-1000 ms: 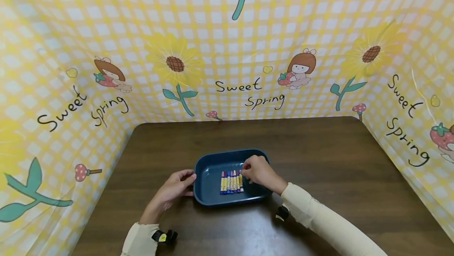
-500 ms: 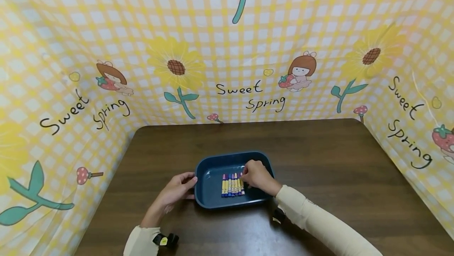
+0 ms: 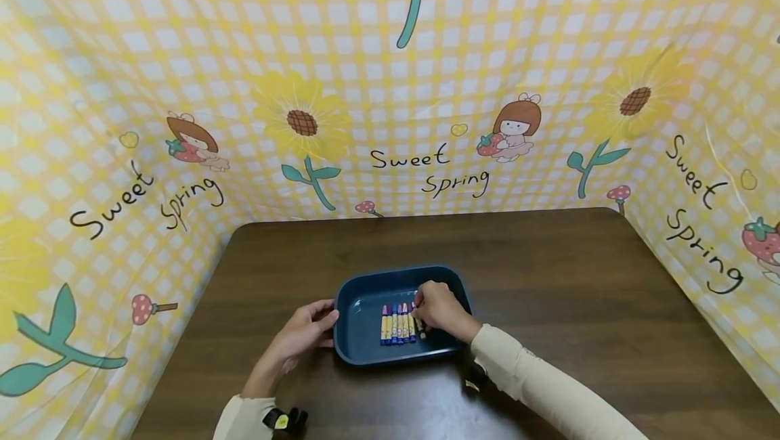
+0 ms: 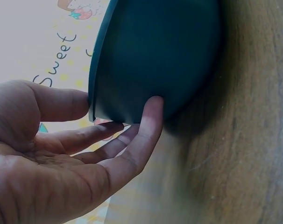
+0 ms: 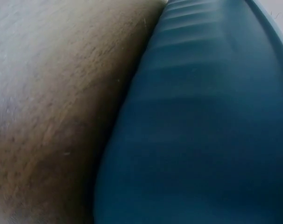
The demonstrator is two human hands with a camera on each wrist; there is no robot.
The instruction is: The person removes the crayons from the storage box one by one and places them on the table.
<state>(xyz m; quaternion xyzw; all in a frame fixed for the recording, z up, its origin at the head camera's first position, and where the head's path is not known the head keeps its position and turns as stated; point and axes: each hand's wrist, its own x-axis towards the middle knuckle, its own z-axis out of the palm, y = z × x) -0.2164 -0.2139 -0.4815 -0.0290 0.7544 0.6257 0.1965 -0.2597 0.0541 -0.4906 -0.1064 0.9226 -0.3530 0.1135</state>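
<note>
A dark blue plastic tray point(image 3: 359, 354) stands on the table. In it, several crayons point(image 3: 395, 327) with yellow wrappers lie side by side in a row. At the tray's left end, my left hand point(image 3: 302, 333) holds the wall. The left wrist view shows the thumb of my left hand point(image 4: 85, 154) at the rim and the other fingers against the outer side. Over the right half of the tray, my right hand point(image 3: 443, 308) pinches a dark-ended crayon point(image 3: 422, 333) at the row's right end. That crayon slants away from the others, its upper part hidden by the fingers.
The brown wooden table point(image 3: 548, 277) surrounds the tray. A yellow checked cloth point(image 3: 390, 88) hangs along the back and both sides. Only the tray's outer wall point(image 5: 193, 130) and the tabletop point(image 5: 53, 116) fill the right wrist view.
The crayon at the right end now slants, its lower end farther right, apart from the row. My right hand has shifted slightly; my left hand keeps its place on the tray.
</note>
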